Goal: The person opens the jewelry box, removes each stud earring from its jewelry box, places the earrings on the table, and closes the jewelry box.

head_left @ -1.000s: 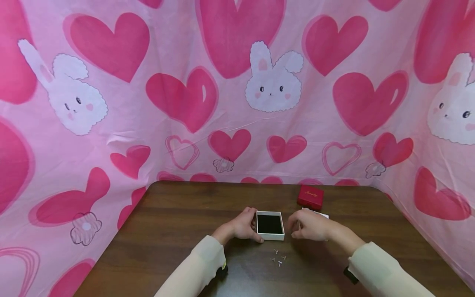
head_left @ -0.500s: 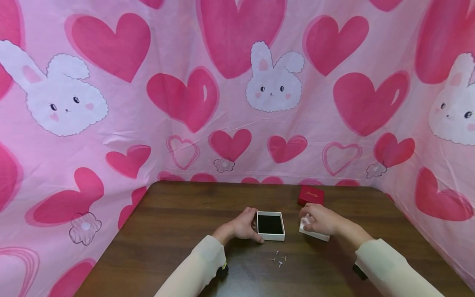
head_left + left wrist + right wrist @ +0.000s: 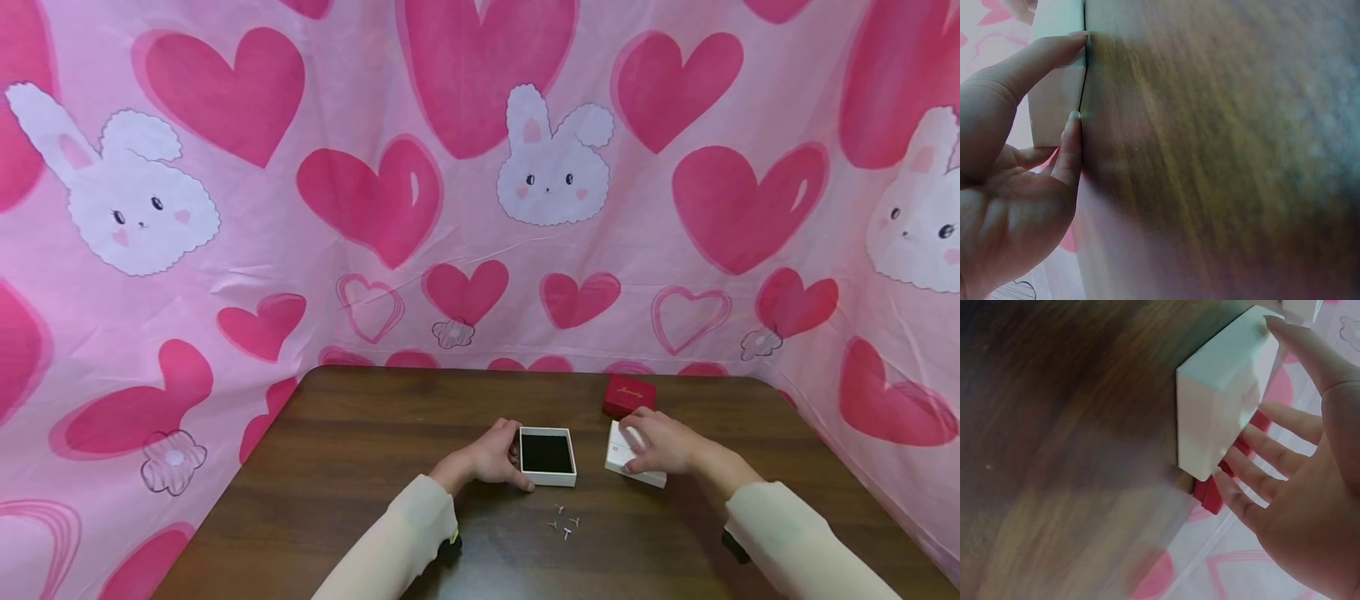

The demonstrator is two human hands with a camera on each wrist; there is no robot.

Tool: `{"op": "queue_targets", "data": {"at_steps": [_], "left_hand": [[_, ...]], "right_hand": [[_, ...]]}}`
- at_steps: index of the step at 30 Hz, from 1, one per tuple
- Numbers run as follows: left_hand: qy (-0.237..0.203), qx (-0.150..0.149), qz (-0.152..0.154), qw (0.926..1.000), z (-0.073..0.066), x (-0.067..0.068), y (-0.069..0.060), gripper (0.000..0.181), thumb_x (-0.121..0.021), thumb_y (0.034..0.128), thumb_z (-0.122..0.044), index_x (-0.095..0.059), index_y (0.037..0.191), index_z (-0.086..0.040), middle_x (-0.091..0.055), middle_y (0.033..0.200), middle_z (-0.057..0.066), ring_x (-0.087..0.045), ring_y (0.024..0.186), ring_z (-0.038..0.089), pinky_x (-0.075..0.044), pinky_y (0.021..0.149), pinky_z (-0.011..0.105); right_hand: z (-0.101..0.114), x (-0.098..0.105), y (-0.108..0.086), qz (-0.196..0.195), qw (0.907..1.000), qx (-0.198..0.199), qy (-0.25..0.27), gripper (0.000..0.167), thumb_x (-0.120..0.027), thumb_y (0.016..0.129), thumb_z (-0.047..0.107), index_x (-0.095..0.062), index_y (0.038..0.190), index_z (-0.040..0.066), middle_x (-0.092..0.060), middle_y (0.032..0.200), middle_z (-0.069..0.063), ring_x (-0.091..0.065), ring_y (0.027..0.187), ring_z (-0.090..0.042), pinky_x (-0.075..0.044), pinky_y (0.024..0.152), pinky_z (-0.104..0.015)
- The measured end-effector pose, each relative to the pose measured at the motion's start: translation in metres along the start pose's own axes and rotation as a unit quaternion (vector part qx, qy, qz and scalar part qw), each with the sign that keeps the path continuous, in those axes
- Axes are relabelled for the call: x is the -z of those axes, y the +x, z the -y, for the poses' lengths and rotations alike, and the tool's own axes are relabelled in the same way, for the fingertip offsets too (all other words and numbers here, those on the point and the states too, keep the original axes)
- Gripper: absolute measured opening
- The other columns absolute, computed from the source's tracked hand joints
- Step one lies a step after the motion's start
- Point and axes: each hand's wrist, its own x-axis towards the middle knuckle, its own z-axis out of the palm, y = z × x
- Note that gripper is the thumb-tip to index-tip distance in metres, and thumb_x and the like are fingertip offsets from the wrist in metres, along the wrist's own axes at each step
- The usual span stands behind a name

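My left hand (image 3: 493,452) grips a white box (image 3: 547,479) with a black pad inside, on the table. In the left wrist view the thumb (image 3: 1063,50) lies on one side of that box and the fingers bend round its corner. To the right, my right hand (image 3: 663,446) spans a white box lid (image 3: 618,450) with a small mark on top. Its thumb (image 3: 1297,340) touches one edge and the fingertips meet the far edge, as the right wrist view shows. Several tiny metal pieces with thin stems (image 3: 567,533) lie in front of the open box.
A red box (image 3: 627,396) with gold lettering stands just behind the lid, near the table's back edge. The brown wooden table (image 3: 375,417) is enclosed by a pink cloth (image 3: 465,242) with hearts and rabbits.
My right hand has moved rightward from beside the open box onto the lid, and its fingers have shifted over it. The left hand stays on the open box.
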Motion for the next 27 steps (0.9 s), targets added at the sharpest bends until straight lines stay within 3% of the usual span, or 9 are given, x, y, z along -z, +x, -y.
{"op": "queue_targets", "data": {"at_steps": [9,16,27], "left_hand": [[0.004,-0.007,-0.007,0.9999,0.0,-0.001,0.0,0.066,-0.096,0.0661,-0.013,-0.053,0.115,-0.003,-0.045,0.106,0.006,-0.049,0.089,0.014,-0.045,0.082,0.026],[0.002,0.001,-0.005,1.0,-0.001,0.001,0.0,0.067,-0.096,0.0667,-0.014,-0.053,0.116,-0.003,-0.045,0.106,0.005,-0.049,0.09,0.014,-0.045,0.083,0.026],[0.0,0.009,0.004,1.0,0.001,0.002,0.001,0.065,-0.096,0.0676,-0.016,-0.052,0.115,-0.006,-0.045,0.107,0.004,-0.049,0.09,0.014,-0.046,0.084,0.027]], "right_hand": [[-0.005,-0.008,-0.001,0.015,0.9985,-0.053,-0.006,0.089,-0.091,0.068,0.045,-0.056,0.136,-0.002,-0.06,0.123,-0.017,-0.058,0.108,-0.036,-0.046,0.086,-0.064],[-0.01,-0.014,-0.002,-0.002,0.9994,-0.03,0.014,0.092,-0.09,0.069,0.044,-0.054,0.136,-0.009,-0.06,0.123,-0.022,-0.056,0.108,-0.039,-0.047,0.094,-0.059],[-0.008,-0.014,0.002,-0.023,0.9991,-0.022,0.03,0.095,-0.088,0.072,0.049,-0.052,0.138,-0.009,-0.056,0.133,-0.027,-0.054,0.122,-0.047,-0.042,0.102,-0.064]]}}
